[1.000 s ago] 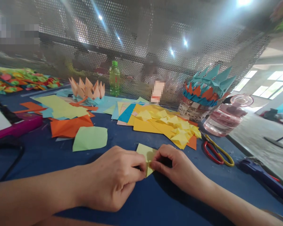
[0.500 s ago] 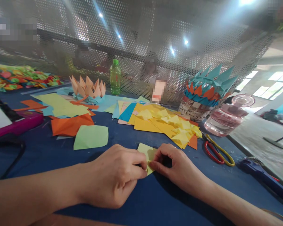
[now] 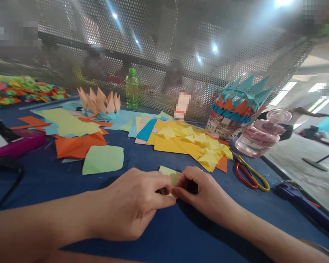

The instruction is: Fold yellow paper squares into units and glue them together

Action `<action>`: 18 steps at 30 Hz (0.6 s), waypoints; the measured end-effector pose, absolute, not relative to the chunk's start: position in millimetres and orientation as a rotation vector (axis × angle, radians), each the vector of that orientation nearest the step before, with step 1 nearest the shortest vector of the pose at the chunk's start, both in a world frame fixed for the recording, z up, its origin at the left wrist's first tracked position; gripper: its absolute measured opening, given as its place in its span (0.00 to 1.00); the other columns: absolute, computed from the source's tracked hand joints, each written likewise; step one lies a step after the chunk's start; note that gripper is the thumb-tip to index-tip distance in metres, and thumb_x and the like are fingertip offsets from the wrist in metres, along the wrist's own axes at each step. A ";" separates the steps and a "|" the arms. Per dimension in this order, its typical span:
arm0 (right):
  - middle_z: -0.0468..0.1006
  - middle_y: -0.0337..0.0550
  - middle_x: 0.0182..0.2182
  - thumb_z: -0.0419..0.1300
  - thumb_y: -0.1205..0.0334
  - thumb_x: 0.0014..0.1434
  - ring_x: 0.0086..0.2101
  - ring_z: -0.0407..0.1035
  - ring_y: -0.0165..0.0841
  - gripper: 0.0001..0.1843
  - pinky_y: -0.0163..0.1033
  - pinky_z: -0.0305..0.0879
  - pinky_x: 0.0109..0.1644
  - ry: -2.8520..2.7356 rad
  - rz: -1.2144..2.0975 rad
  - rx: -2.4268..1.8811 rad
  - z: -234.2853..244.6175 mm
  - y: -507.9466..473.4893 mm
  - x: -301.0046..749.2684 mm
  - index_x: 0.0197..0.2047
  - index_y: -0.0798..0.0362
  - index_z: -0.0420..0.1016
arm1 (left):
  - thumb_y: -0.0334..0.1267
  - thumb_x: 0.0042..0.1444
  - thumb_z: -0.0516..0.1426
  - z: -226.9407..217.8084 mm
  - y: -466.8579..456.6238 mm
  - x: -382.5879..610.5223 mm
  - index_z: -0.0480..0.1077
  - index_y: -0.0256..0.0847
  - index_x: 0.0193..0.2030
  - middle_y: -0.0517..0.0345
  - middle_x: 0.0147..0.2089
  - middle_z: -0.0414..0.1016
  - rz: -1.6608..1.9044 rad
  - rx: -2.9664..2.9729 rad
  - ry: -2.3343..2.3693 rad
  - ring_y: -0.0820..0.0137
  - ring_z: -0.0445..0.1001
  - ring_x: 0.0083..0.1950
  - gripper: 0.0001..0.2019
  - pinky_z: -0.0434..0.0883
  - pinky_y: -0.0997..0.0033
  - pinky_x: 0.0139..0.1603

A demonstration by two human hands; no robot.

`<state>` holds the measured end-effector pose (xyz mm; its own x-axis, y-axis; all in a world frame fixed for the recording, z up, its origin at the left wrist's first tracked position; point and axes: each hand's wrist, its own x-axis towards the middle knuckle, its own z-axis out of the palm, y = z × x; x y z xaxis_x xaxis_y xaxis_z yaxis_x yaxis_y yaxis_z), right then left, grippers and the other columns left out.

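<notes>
A small pale yellow paper piece [image 3: 169, 173] lies on the blue table between my two hands, mostly covered by fingers. My left hand [image 3: 142, 201] pinches its near left part, with thumb and forefinger together at the edge. From the other side, my right hand [image 3: 199, 186] pinches the paper with its thumb and fingertips, which touch the left fingertips. The fold under the fingers is hidden. Beyond them, yellow sheets [image 3: 170, 144] carry several small folded yellow pieces [image 3: 208, 157]. A light green paper sheet [image 3: 103, 159] lies to the left.
Scissors [image 3: 252, 175] with red and yellow handles, a dark blue tool [image 3: 304, 204] and a pink-tinted jar [image 3: 259, 138] stand or lie right. Behind are paper-spiked baskets [image 3: 227, 124], a peach paper crown [image 3: 98, 102] and a green bottle [image 3: 132, 91]. A magenta tool [image 3: 24, 146] is left.
The left thumb and fingertips have shifted slightly right, covering more of the paper's near edge. The right hand stays at the paper. The whole view has moved slightly.
</notes>
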<state>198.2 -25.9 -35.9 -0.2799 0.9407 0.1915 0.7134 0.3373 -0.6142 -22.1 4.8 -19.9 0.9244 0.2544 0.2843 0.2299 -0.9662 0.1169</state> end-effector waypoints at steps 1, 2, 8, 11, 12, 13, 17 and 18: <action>0.73 0.36 0.26 0.65 0.65 0.56 0.30 0.66 0.30 0.08 0.35 0.59 0.33 -2.083 0.564 -1.443 -35.9 -26.0 198.5 0.27 0.52 0.70 | 0.24 0.52 0.51 -20.1 4.9 -22.1 0.74 0.43 0.46 0.54 0.43 0.74 0.457 3.001 0.384 0.64 0.75 0.40 0.18 0.69 0.66 0.33; 0.73 0.36 0.26 0.65 0.66 0.56 0.30 0.66 0.30 0.08 0.35 0.59 0.33 -2.086 0.558 -1.442 -36.0 -26.2 198.7 0.27 0.52 0.71 | 0.24 0.52 0.51 -20.3 5.0 -22.1 0.74 0.43 0.46 0.54 0.43 0.74 0.457 3.000 0.384 0.64 0.75 0.40 0.18 0.69 0.66 0.32; 0.73 0.36 0.26 0.65 0.66 0.56 0.30 0.66 0.30 0.07 0.35 0.61 0.33 -2.084 0.563 -1.447 -36.5 -26.0 198.6 0.28 0.52 0.71 | 0.24 0.51 0.52 -20.1 4.8 -21.2 0.74 0.45 0.46 0.54 0.44 0.74 0.491 2.988 0.386 0.66 0.74 0.40 0.19 0.70 0.70 0.33; 0.74 0.37 0.29 0.66 0.64 0.56 0.32 0.68 0.31 0.05 0.37 0.62 0.35 -2.050 0.618 -1.469 -35.5 -25.2 199.2 0.34 0.52 0.72 | 0.24 0.50 0.53 -19.4 4.5 -20.6 0.74 0.45 0.45 0.55 0.45 0.74 0.487 2.962 0.403 0.66 0.75 0.40 0.19 0.70 0.70 0.34; 0.75 0.37 0.30 0.66 0.63 0.55 0.33 0.68 0.32 0.07 0.37 0.63 0.37 -2.039 0.637 -1.480 -34.9 -25.0 199.9 0.36 0.52 0.73 | 0.24 0.50 0.52 -19.4 4.5 -20.6 0.75 0.46 0.45 0.55 0.45 0.74 0.478 2.953 0.412 0.66 0.75 0.40 0.19 0.70 0.69 0.34; 0.75 0.38 0.31 0.66 0.63 0.55 0.34 0.68 0.33 0.09 0.38 0.64 0.38 -2.031 0.654 -1.490 -34.2 -24.9 200.9 0.38 0.52 0.72 | 0.24 0.50 0.52 -19.5 4.7 -20.6 0.75 0.46 0.45 0.56 0.46 0.74 0.469 2.944 0.422 0.66 0.75 0.40 0.19 0.70 0.68 0.34; 0.74 0.38 0.33 0.64 0.65 0.57 0.36 0.69 0.33 0.09 0.40 0.64 0.41 -2.028 0.719 -1.496 -31.3 -24.5 205.7 0.42 0.52 0.71 | 0.23 0.52 0.51 -19.9 5.4 -21.5 0.76 0.45 0.44 0.56 0.47 0.74 0.458 2.905 0.410 0.66 0.75 0.42 0.19 0.71 0.67 0.37; 0.74 0.38 0.33 0.64 0.66 0.57 0.35 0.69 0.33 0.09 0.40 0.64 0.41 -2.027 0.727 -1.492 -30.8 -24.5 206.5 0.42 0.52 0.71 | 0.23 0.52 0.51 -19.6 5.4 -21.6 0.76 0.44 0.44 0.56 0.47 0.74 0.461 2.900 0.397 0.66 0.75 0.42 0.19 0.71 0.67 0.37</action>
